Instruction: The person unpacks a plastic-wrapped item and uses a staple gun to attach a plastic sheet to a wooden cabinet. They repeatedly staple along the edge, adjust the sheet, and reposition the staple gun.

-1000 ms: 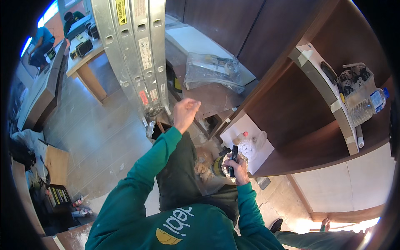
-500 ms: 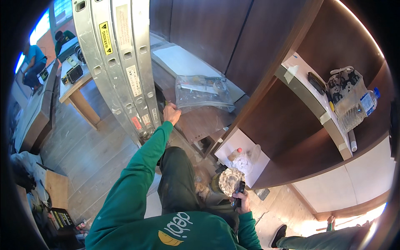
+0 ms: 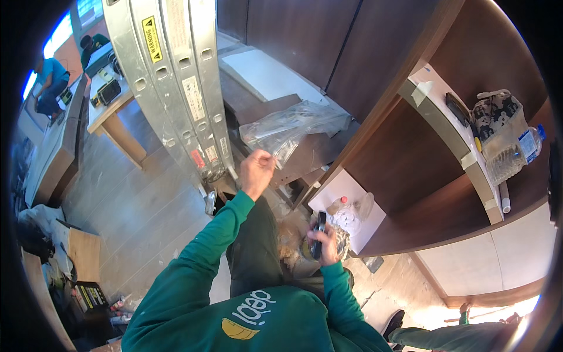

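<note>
Two hands at work, seen from above. Right hand (image 3: 324, 240) is nearest, low by the knee, fingers wrapped around a slim black handheld device (image 3: 319, 233); grip looks firm, thumb side hidden. Just beyond those fingers, on the white sheet of the lower shelf (image 3: 375, 226), lie a small clear plastic bottle with orange cap (image 3: 336, 205) and a crumpled clear bag (image 3: 352, 218). Left hand (image 3: 257, 173) is raised farther out on a green sleeve (image 3: 199, 258), fingers pinched narrow on something small and pale; what it is, cannot tell. Beside that hand on its left stands the folded silver aluminium ladder (image 3: 176, 88); just past the fingertips lies a crinkled clear plastic bag (image 3: 293, 129) on a brown board.

To do this well, my guess: keep the left pinch tight and the wrist steady, since the piece is small and would be lost on the grey floor (image 3: 129, 199) below. Hold the black device away from the bottle. Watch the ladder's foot near the left elbow. Far off, other people sit at a counter (image 3: 105, 111).
</note>
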Demonstrator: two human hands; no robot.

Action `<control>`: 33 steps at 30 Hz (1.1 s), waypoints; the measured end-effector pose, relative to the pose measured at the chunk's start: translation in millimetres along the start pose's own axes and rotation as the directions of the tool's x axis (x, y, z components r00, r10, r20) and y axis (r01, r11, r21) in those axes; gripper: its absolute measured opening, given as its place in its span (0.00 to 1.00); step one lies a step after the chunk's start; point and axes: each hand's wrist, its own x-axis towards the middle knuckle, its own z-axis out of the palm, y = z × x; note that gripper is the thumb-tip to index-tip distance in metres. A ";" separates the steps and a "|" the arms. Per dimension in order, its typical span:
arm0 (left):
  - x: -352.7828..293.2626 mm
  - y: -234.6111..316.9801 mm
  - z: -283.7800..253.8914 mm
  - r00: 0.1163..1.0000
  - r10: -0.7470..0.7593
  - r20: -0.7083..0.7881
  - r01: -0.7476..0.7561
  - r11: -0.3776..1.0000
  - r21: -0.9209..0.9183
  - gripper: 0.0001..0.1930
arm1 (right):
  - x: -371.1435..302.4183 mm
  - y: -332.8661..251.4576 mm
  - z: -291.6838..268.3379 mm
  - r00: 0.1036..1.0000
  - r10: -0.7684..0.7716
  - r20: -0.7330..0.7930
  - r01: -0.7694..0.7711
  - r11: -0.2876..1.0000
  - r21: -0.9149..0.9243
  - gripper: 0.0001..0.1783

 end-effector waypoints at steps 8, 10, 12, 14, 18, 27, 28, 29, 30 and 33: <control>-20.1 -13.9 -2.9 0.933 -0.004 0.360 0.011 1.000 -0.019 0.19 | 93.4 -20.7 60.1 0.976 -0.162 -0.148 0.166 0.986 0.013 0.22; -13.4 -12.8 -2.5 0.917 0.006 0.398 -0.054 0.993 0.108 0.20 | 114.8 -8.3 63.7 0.940 -0.299 -0.163 0.297 0.954 -0.039 0.23; -5.4 -7.5 -0.8 0.915 0.016 0.402 -0.134 0.954 0.268 0.19 | 125.2 -3.3 65.2 0.900 -0.381 -0.211 0.361 0.924 -0.128 0.22; -1.0 -0.6 1.2 0.884 0.180 0.431 -0.350 0.866 0.358 0.18 | 131.4 -0.5 72.6 0.898 -0.373 -0.234 0.354 0.928 -0.119 0.21; 4.3 -29.7 15.7 0.759 0.222 0.612 -0.501 0.799 0.333 0.17 | 145.9 10.0 77.9 0.916 -0.279 -0.287 0.285 0.958 -0.024 0.21; -7.4 -20.2 37.0 0.566 0.252 0.785 -0.723 0.610 0.325 0.08 | 151.4 33.2 46.7 0.907 -0.287 -0.309 0.279 0.958 -0.068 0.19; -7.0 -20.2 39.4 0.551 0.250 0.797 -0.742 0.583 0.331 0.08 | 152.5 31.7 45.2 0.907 -0.293 -0.304 0.287 0.956 -0.065 0.18; -5.6 -20.6 41.2 0.539 0.283 0.794 -0.768 0.551 0.325 0.08 | 153.6 30.4 43.8 0.906 -0.298 -0.299 0.293 0.954 -0.062 0.18; -3.1 -21.1 42.6 0.525 0.315 0.791 -0.793 0.519 0.320 0.08 | 154.4 29.5 42.5 0.906 -0.303 -0.294 0.299 0.952 -0.058 0.18; 3.6 -17.9 43.5 0.540 0.358 0.762 -0.791 0.525 0.314 0.07 | 150.3 27.0 47.6 0.882 -0.347 -0.319 0.334 0.937 -0.098 0.19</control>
